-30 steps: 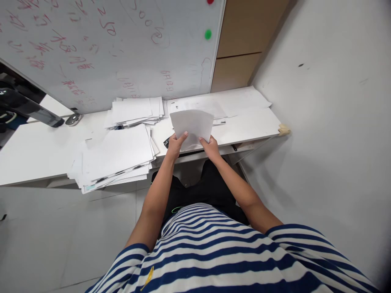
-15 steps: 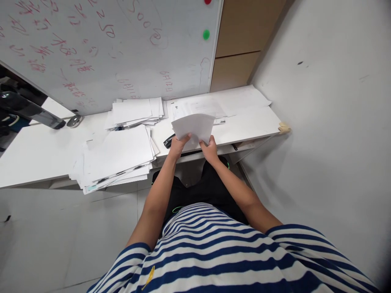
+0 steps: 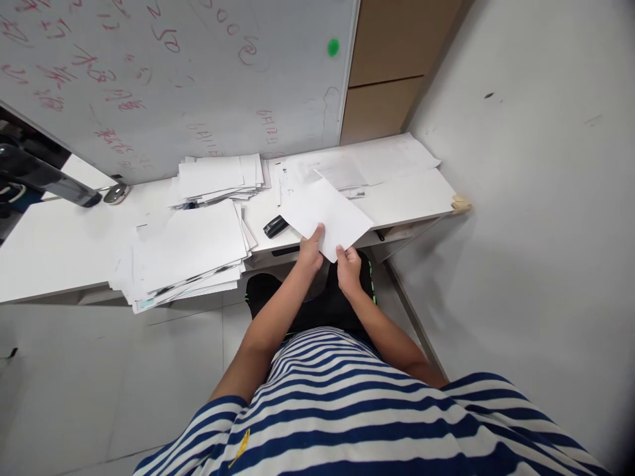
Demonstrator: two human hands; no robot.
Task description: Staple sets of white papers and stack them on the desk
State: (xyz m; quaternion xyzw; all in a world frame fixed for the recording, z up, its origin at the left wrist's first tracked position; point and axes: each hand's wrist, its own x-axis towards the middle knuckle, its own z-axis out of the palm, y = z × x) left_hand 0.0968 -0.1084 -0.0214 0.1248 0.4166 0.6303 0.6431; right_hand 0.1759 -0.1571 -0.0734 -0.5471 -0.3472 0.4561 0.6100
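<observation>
A white sheet of paper (image 3: 329, 215), turned cornerwise, is held between my two hands above the desk's front edge. My left hand (image 3: 311, 250) pinches its lower left edge, the thumb lying on top. At the lower right edge my right hand (image 3: 348, 264) grips it, thumb also on top. Whether it is one sheet or several I cannot tell. Just left of the paper, a black stapler-like object (image 3: 276, 226) lies on the desk. Behind the held paper are printed sheets (image 3: 342, 176), partly covered by it.
Two stacks of paper, a near one (image 3: 193, 241) overhanging the front edge and a far one (image 3: 218, 177), stand on the white desk (image 3: 74, 244). A computer mouse (image 3: 116, 194) lies at left. A whiteboard (image 3: 223, 86) rises behind; a wall (image 3: 520, 198) bounds the right.
The paper has turned from upright and slightly curved to a flatter, cornerwise position. Both hands have come lower, the left one also moving right, and still grip it.
</observation>
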